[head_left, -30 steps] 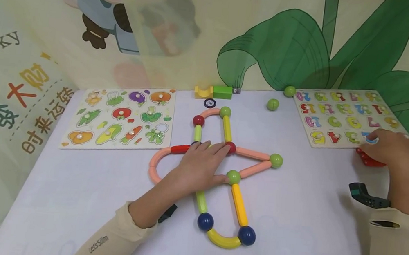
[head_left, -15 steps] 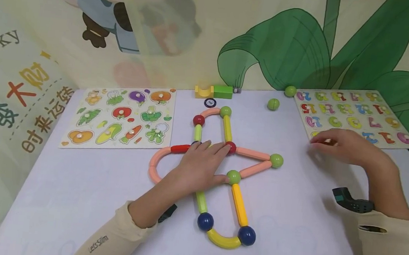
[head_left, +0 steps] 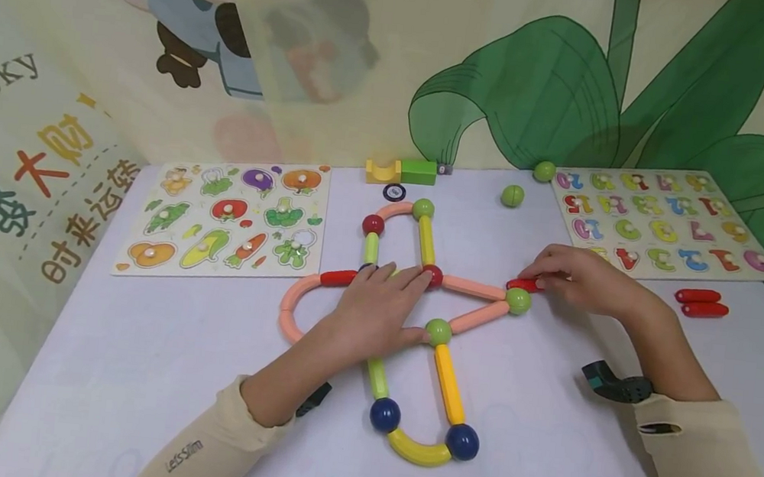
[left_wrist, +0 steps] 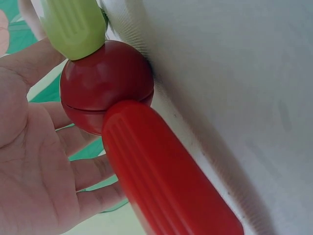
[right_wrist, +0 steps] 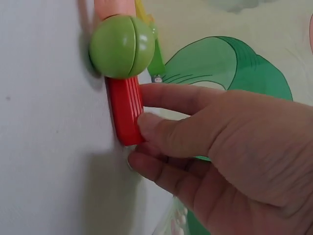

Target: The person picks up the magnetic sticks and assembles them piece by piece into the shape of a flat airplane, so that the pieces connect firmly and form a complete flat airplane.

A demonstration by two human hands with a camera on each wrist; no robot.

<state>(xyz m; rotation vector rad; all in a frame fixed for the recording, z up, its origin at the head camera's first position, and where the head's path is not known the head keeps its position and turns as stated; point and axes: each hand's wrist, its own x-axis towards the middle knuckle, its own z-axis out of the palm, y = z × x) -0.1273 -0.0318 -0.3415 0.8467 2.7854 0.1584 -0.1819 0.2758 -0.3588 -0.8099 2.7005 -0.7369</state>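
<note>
My left hand (head_left: 375,311) lies with extended fingers over the middle of a flat shape of coloured sticks and balls. Its fingertips reach a red ball (head_left: 432,276), and its thumb touches a green ball (head_left: 438,332). In the left wrist view a red ball (left_wrist: 107,78) joins a light green stick (left_wrist: 76,24) and a red stick (left_wrist: 161,171) near the palm. At the shape's right tip, my right hand (head_left: 578,279) pinches a short red stick (right_wrist: 126,110) between thumb and fingers. One end of it meets the green ball (right_wrist: 121,46).
Two red sticks (head_left: 702,303) lie at the right, below a number puzzle board (head_left: 579,269). A vegetable puzzle board (head_left: 199,273) sits at the left. Loose green balls (head_left: 513,196), a yellow block (head_left: 383,172) and a green block (head_left: 419,171) stand by the back wall.
From the red sticks at the right, my right hand has moved left with one of them to the green ball at the shape's tip. My left hand has stayed in place.
</note>
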